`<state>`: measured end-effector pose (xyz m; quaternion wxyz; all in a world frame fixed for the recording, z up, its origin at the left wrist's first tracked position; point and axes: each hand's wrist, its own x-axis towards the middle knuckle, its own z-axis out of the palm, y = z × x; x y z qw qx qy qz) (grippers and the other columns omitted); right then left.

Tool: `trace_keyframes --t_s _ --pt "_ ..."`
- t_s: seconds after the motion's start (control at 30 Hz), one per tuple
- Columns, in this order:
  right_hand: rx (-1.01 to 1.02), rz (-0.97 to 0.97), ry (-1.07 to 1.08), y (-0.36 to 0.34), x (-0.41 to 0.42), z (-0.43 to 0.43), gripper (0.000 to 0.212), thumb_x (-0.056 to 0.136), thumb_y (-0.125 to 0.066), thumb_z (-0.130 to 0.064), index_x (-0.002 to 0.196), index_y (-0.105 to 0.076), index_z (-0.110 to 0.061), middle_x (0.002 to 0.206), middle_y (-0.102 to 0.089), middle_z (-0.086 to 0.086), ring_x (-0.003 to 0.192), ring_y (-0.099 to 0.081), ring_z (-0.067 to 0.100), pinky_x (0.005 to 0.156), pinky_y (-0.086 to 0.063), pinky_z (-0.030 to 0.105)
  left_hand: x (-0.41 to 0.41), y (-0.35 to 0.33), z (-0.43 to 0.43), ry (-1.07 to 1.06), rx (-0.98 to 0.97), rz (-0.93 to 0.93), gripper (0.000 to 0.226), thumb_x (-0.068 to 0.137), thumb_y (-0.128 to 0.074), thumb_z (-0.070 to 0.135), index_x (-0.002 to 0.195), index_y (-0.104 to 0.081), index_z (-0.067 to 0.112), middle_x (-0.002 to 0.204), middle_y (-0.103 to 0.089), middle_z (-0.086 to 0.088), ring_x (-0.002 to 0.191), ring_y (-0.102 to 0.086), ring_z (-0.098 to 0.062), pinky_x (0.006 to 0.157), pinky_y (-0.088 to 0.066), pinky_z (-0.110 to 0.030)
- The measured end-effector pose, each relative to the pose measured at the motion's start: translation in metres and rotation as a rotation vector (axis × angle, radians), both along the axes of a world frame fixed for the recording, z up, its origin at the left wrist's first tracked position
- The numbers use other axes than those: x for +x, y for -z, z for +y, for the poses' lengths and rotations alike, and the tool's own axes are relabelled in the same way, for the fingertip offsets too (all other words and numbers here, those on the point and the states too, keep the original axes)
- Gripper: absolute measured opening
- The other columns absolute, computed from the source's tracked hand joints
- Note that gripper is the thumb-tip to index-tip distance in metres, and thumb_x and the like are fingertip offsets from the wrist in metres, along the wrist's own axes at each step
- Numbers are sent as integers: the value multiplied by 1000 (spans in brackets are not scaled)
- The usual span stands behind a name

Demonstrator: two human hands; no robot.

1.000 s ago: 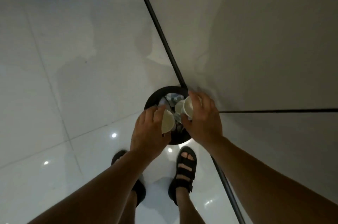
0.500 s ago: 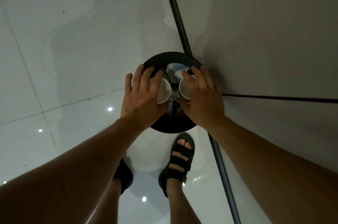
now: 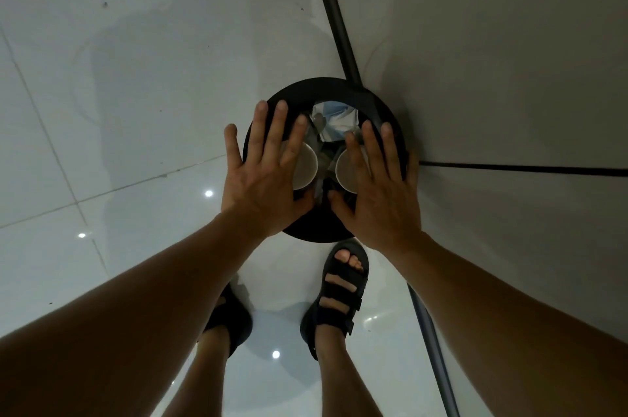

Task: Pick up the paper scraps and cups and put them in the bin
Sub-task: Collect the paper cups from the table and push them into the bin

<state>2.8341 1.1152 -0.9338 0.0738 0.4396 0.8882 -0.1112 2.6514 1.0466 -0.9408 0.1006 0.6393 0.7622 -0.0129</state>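
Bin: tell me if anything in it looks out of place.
The left cup and right cup lie tipped on crumpled paper at the mouth of the bin, not sunk in; it looks full. The left hand and right hand lie flat over them.

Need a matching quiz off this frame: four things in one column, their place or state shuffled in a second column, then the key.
Things:
1. bin
2. left cup
3. crumpled paper
4. right sandal

Places or states:
A. inside the bin, at its far side
B. on the glossy floor, on the near side of the bin
C. black and round, standing against the wall
D. under the straight fingers of the left hand

Pairs: 1-C, 2-D, 3-A, 4-B.
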Motion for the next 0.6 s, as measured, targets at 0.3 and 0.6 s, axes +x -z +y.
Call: trace_keyframes --t_s 0.3,0.6 --pt "-55 40 24 -13 12 -13 89 84 -50 -60 155 -16 -19 163 -6 9 150 0 30 112 -22 62 1 -22 3 23 -78 -69 92 79 -37 68 151 -16 15 158 -18 -13 146 -7 -39 110 -15 -66" --pt "-115 14 92 -84 1 -25 86 87 -41 -66 154 -13 -20 163 -3 8 150 2 29 113 -19 62 -24 -87 -16 -32 -226 -92 118 65 -59 75 152 -6 17 160 -10 -11 146 -2 -38 110 -12 -64"
